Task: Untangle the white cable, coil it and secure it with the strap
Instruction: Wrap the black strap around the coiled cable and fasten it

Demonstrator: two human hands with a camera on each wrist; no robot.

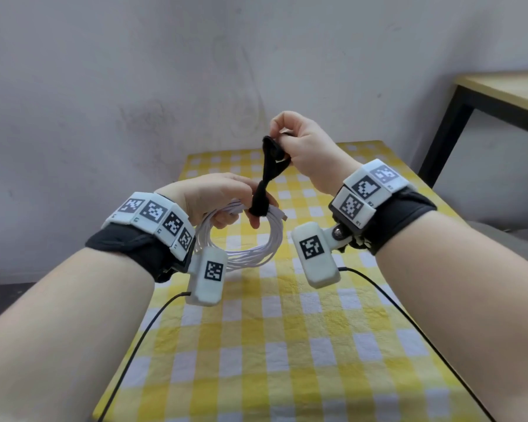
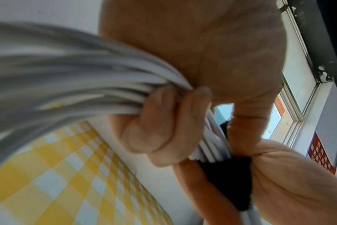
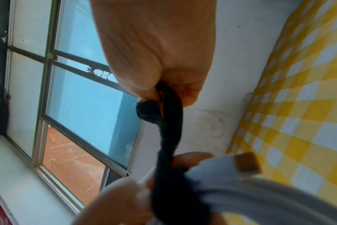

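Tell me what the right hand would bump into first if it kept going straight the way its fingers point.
The right hand points left and slightly away, pinching the black strap. Beyond its fingers nothing shows before the grey wall, so the way looks free; depth is uncertain.

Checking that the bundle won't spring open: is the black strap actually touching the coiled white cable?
Touching. The head view shows the strap cinched around the cable held by the left hand; the right hand pinches its free end.
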